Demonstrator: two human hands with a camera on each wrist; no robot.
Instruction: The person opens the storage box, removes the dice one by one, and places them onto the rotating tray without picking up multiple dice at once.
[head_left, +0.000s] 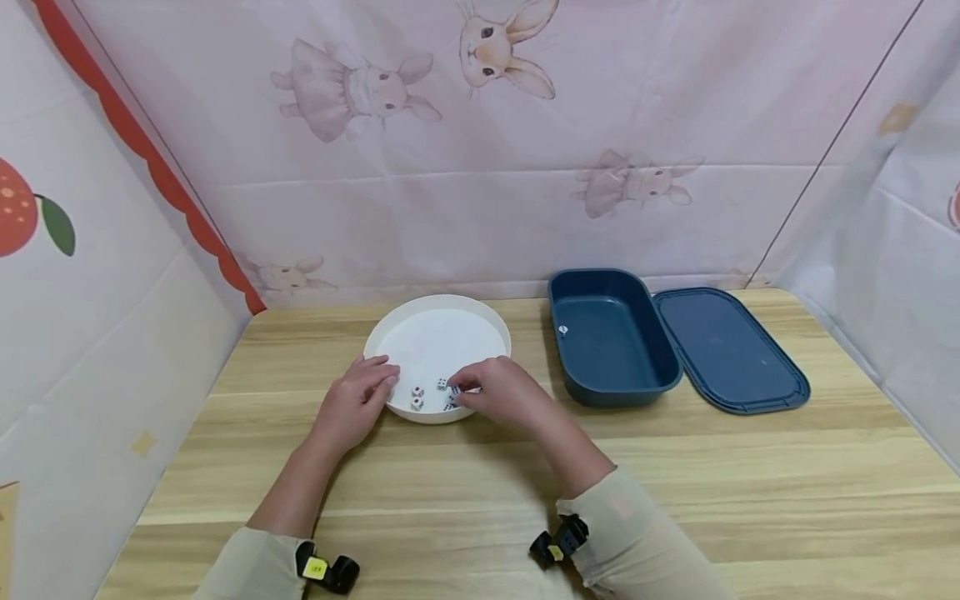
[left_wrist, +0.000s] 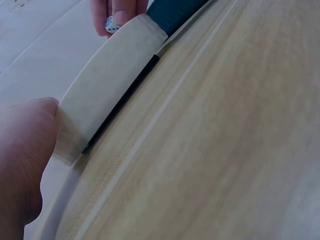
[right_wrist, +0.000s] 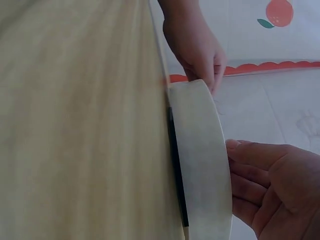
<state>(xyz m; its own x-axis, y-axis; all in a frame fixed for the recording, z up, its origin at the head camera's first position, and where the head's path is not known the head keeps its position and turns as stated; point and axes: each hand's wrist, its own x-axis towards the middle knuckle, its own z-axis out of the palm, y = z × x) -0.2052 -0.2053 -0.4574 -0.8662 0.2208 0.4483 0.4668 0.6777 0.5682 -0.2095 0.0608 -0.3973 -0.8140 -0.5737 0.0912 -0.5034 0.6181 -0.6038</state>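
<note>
A round white tray (head_left: 435,329) holds several small white dice; two of them, the dice with red marks (head_left: 417,403), lie near its front rim. Another die (head_left: 442,384) is just left of my right fingertips. My right hand (head_left: 491,387) reaches over the front right rim, and in the left wrist view its fingers pinch a blue-dotted die (left_wrist: 111,24). Dark-dotted dice are beside those fingers, partly covered. My left hand (head_left: 356,404) rests on the tray's left rim, fingers reaching over the edge. Its thumb (left_wrist: 30,135) touches the rim in the left wrist view.
To the right of the tray stands a deep dark-blue container (head_left: 611,392). Its matching flat lid (head_left: 731,350) lies next to it on the wooden table (head_left: 450,517). A printed cloth (head_left: 480,208) hangs behind the table.
</note>
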